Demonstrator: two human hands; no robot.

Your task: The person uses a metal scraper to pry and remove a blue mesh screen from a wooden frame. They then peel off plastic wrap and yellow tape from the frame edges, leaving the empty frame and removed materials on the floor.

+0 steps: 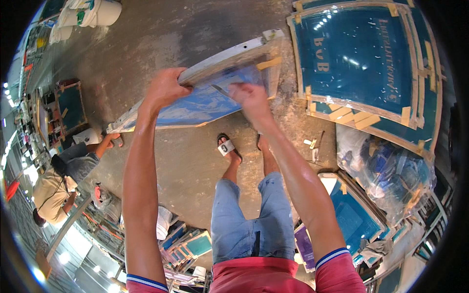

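Note:
My left hand (167, 89) is closed over the upper edge of a large screen printing frame (207, 105), which stands tilted in front of my legs. Its mesh is blue with pale smears, and strips of tan tape line the right end. Over the mesh, my right hand (253, 99) is closed and blurred by motion. A thin dark blade-like tool (221, 91) juts from its fingers toward the left. Whether the tool touches the mesh I cannot tell, and its grip is hidden.
Large teal screen frames (356, 58) with taped edges stack at right, above a clear plastic bag (381, 166). More frames (354, 210) lean at lower right. White buckets (100, 12) stand at far left. Another person (61, 188) crouches at left. Small items (313, 146) lie on the concrete floor.

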